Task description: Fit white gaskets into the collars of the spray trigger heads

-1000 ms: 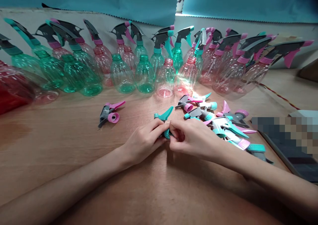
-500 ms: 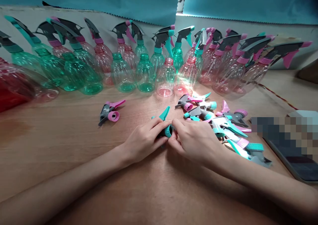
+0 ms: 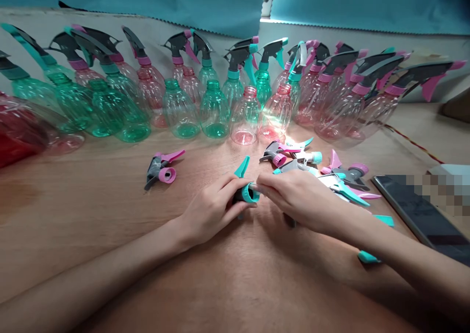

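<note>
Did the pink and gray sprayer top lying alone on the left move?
No, the sprayer top stayed put, judged against the open green bottle behind it.

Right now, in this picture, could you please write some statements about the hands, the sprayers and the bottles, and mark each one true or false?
1. The left hand holds a teal-capped sprayer. True.
2. The phone lies toward the picture's right side. True.
3. The right hand rests on the phone. False: it is at the teal-capped sprayer.
4. A pink-capped sprayer lies left of both hands. True.
5. Every front bottle has a sprayer on. False: several have open necks.
</note>
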`<state>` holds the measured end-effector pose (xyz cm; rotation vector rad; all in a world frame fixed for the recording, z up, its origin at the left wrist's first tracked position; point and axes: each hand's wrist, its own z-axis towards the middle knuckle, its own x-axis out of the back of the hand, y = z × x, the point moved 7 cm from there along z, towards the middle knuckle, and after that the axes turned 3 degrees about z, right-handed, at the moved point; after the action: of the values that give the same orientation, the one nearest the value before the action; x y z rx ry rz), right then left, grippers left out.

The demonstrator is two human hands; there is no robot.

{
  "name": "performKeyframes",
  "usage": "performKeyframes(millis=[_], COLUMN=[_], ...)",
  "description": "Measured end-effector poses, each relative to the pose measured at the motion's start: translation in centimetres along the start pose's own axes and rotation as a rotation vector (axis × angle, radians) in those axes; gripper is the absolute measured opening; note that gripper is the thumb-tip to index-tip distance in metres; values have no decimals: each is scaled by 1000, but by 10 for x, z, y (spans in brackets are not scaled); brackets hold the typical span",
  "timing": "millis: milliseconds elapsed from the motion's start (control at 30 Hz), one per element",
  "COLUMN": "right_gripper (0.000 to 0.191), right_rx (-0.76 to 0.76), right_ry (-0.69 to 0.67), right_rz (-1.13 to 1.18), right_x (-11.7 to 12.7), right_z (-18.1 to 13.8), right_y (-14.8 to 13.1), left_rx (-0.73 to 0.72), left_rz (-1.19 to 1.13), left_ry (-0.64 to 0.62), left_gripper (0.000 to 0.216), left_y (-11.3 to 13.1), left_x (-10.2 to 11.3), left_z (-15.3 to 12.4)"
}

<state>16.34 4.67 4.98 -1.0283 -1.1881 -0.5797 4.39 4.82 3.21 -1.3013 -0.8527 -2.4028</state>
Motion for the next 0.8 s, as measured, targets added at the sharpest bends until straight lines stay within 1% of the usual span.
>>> performKeyframes(millis=[100, 233, 467, 533, 633, 733, 800], right_gripper=[36, 37, 35, 31, 27, 26, 23], right_rx=[-5, 39, 80, 84, 50, -24, -80], right_ry=[26, 32, 53, 45, 36, 40, 10], right_rz=[92, 151, 277, 303, 385, 553, 672], right_x=[8, 14, 20, 21, 22, 19, 13], right_z=[1, 0, 2, 3, 2, 2, 4], right_y=[1, 0, 8, 10, 14, 19, 22], left_rx=[-20, -47, 23, 31, 31, 25, 17], left_rz=[-22, -53, -117, -127, -128, -131, -139], left_ry=[10, 0, -19, -19, -12, -11, -9], left_gripper=[24, 24, 21, 21, 20, 20, 21], left_y=[1, 3, -3, -4, -5, -5, -5], left_x=[1, 2, 4, 3, 4, 4, 4], left_z=[0, 0, 2, 2, 2, 2, 2])
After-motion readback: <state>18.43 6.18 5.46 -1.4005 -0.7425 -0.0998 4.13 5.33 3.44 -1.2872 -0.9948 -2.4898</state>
